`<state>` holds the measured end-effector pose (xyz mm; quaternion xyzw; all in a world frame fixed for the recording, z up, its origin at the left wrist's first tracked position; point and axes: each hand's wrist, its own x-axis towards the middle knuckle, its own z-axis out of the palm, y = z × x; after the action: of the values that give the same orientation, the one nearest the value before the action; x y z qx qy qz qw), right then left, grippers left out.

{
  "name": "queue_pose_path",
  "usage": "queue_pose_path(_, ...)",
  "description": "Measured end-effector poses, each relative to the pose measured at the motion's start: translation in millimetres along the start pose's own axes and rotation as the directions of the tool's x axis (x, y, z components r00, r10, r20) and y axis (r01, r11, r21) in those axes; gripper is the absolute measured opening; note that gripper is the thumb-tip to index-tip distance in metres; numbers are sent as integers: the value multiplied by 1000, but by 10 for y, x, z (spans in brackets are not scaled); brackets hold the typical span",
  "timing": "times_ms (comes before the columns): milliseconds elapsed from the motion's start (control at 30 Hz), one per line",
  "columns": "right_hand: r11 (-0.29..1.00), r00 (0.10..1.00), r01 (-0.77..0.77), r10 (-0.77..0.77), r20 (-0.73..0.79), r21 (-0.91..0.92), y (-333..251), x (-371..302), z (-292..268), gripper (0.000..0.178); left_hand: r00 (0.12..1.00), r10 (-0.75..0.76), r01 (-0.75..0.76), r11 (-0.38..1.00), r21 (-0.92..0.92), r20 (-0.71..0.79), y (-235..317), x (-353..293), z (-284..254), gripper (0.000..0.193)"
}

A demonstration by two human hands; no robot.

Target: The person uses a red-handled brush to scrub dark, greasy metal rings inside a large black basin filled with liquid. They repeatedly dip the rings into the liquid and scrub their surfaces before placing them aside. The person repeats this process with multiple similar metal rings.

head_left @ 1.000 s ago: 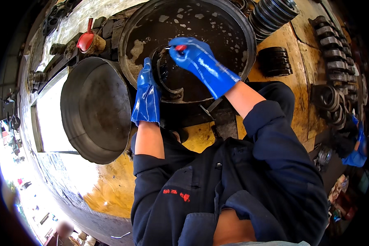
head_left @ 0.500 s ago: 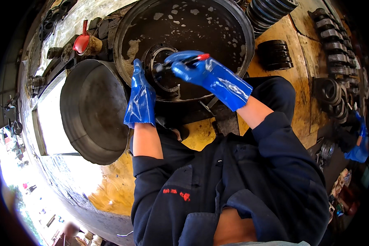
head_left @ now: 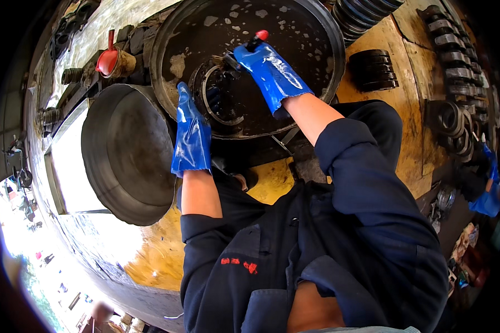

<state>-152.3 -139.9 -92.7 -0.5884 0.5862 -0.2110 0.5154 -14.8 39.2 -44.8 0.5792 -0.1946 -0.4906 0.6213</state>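
A round metal ring point(head_left: 205, 84), dark and wet with a paler inner edge, lies partly in dark liquid inside a large round basin point(head_left: 339, 61). My left hand point(head_left: 191, 125), in a long blue glove, grips the ring's left side near the basin's near-left rim; some of its fingers are hidden. My right hand point(head_left: 266, 69), gloved the same way, is closed round a brush point(head_left: 255, 42) with a red-tipped handle. The dark brush head meets the ring's upper right edge. Dark liquid glistens inside the ring.
An open metal drum point(head_left: 130, 155) stands left of the basin. Beyond it, a red ladle point(head_left: 108, 61) rests on a small pot. Stacked black rings point(head_left: 372, 70), ribbed cylinders point(head_left: 364, 19) and rows of metal parts point(head_left: 453, 61) lie right. Another person's blue glove point(head_left: 488, 194) shows far right.
My right hand has moved up and slightly right with the brush, from the ring's middle to its upper right edge. My left hand stays nearly in place at the ring.
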Motion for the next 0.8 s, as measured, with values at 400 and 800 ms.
queue_pose_path(400, 999, 983, -31, 30, 181, 6, 118, -513, -428, 28, 977, -189, 185, 982, -41, -101, -17, 111, 37, 72)
queue_pose_path(800, 886, 871, 370, -435, 226, 280, -453, -637, -52, 19, 991, -124, 116, 980, -164, -40, -107, 130, -24, 72)
